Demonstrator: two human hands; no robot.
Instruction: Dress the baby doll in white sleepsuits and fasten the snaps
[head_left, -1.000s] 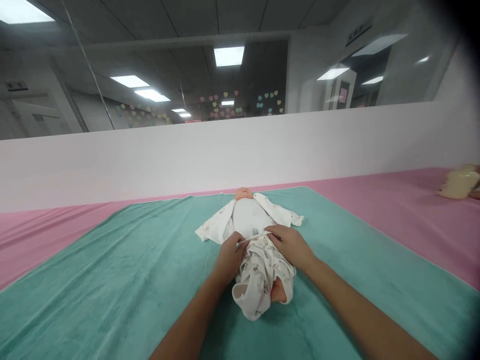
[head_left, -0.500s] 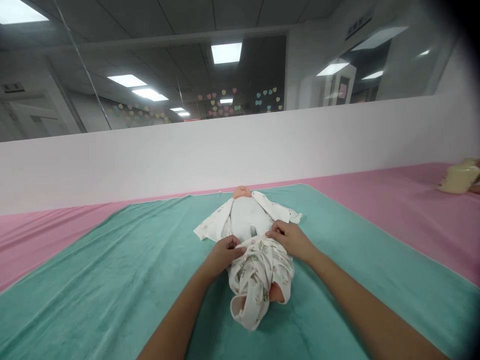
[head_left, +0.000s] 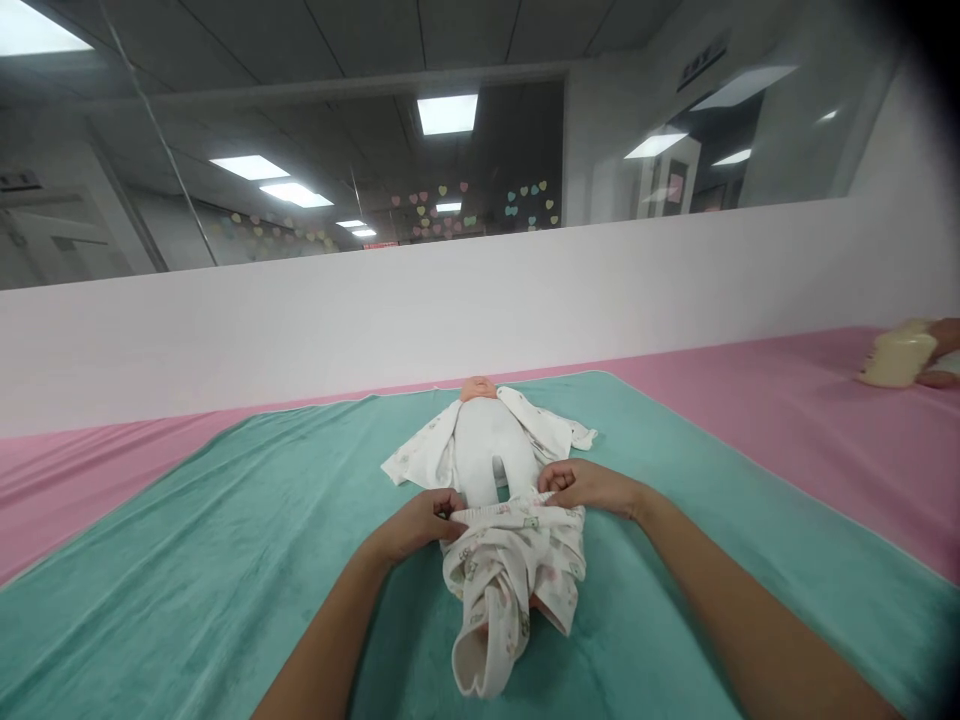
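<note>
A baby doll [head_left: 491, 435] with a white cloth body lies on its back, head at the far end, a white printed top [head_left: 426, 452] spread on both sides of it. Around its legs are white patterned baby trousers [head_left: 517, 545], bunched up, the waistband stretched across the thighs. My left hand [head_left: 424, 522] pinches the waistband at its left end. At the right end my right hand [head_left: 589, 485] grips the same waistband. One trouser leg opening faces me, and the doll's feet are mostly hidden in the fabric.
A teal blanket [head_left: 247, 540] lies under the doll, over a pink sheet [head_left: 810, 430]. At the far right, another person's hand [head_left: 946, 340] is by a cream-coloured bottle or jug [head_left: 896, 357]. A white low wall [head_left: 375, 320] with glass above runs behind.
Both hands have drawn the trouser waistband toward me, down the doll's legs. More of the white legs and the gap between them shows.
</note>
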